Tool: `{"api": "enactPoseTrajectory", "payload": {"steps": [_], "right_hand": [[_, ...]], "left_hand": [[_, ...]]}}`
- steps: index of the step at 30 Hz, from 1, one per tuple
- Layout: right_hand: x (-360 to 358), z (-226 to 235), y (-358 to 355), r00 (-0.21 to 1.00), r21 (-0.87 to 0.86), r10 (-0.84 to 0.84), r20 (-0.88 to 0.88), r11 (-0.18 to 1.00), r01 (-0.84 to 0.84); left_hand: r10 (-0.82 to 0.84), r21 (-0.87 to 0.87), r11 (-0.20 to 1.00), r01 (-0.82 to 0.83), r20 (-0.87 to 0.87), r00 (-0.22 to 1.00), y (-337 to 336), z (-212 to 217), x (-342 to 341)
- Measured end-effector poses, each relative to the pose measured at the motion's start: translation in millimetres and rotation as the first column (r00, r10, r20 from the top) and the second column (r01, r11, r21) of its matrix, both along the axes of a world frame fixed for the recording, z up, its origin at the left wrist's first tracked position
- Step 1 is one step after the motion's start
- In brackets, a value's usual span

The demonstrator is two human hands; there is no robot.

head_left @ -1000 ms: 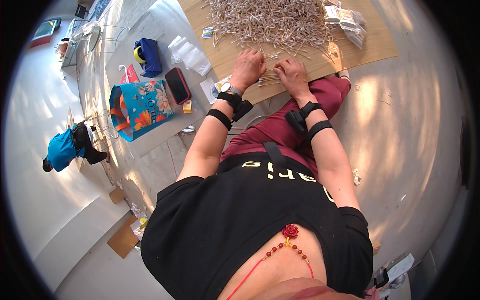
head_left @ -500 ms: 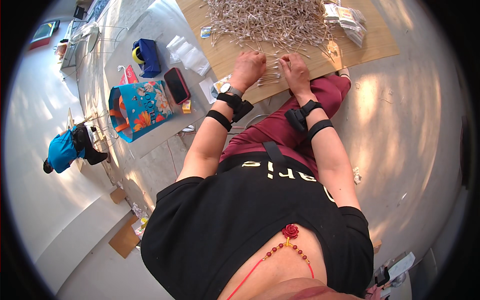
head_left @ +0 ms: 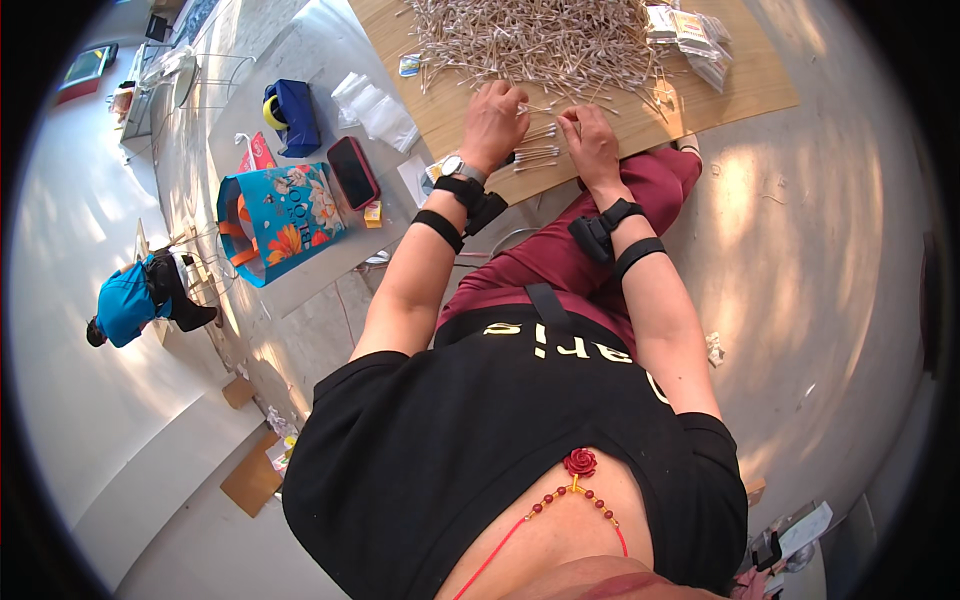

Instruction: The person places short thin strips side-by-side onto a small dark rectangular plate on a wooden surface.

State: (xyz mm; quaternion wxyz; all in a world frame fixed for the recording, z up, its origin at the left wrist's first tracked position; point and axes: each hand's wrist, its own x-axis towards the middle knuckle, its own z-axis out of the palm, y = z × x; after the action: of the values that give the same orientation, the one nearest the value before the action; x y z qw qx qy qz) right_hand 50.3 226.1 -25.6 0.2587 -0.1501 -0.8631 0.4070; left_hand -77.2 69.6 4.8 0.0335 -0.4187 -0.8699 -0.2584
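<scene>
Both hands are laid on the board at the near edge of the swab pile. Left hand is seen knuckles up, fingers curled down toward the wood; a few swabs are lined up just beside it, in the gap between the two hands, and whether any is actually pinched cannot be told from above. Right hand is set just across that gap, fingers bent and tips pressed among the loose sticks at the pile's fringe; its grasp is likewise hidden by the back of the hand. A watch is worn on the left wrist, and dark bands are strapped round both forearms.

The pile itself is spread wide over the far half of the board, white tips tangled in every direction. Clear packets are stacked at the pile's right end. The board is rested on the floor, its near edge met by a knee in maroon trousers.

Off to the left, a phone is lying beside a bright floral bag, with a blue pouch and plastic bags farther up. Well apart, at the far left, a person in blue is crouched on the floor.
</scene>
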Motion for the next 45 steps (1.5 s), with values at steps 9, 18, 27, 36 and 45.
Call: {"api": "enactPoseTrajectory", "payload": {"steps": [9, 18, 27, 36, 45], "right_hand": [[-1, -2, 1, 1.0, 0.008, 0.0, 0.006, 1.0, 0.0], [3, -1, -2, 0.994, 0.206, 0.078, 0.073, 0.974, -0.092], [4, -1, -2, 0.994, 0.175, 0.091, 0.058, 0.979, -0.1], [-1, 0, 0, 0.999, 0.001, 0.043, 0.015, 0.999, -0.043], [-1, -2, 0, 0.998, 0.068, 0.05, 0.023, 0.996, -0.052]], "left_hand": [[-0.117, -0.079, 0.991, 0.111, -0.076, 0.99, 12, -15, -16], [-0.084, 0.241, 0.97, 0.005, 0.316, 0.945, -8, -18, -38], [-0.067, 0.018, 0.998, 0.066, 0.406, 0.912, -5, 5, -27], [-0.044, -0.105, 0.99, 0.093, 0.396, 0.917, -3, -1, -29], [-0.087, -0.147, 0.975, 0.166, 0.436, 0.896, 4, 4, -31]]}}
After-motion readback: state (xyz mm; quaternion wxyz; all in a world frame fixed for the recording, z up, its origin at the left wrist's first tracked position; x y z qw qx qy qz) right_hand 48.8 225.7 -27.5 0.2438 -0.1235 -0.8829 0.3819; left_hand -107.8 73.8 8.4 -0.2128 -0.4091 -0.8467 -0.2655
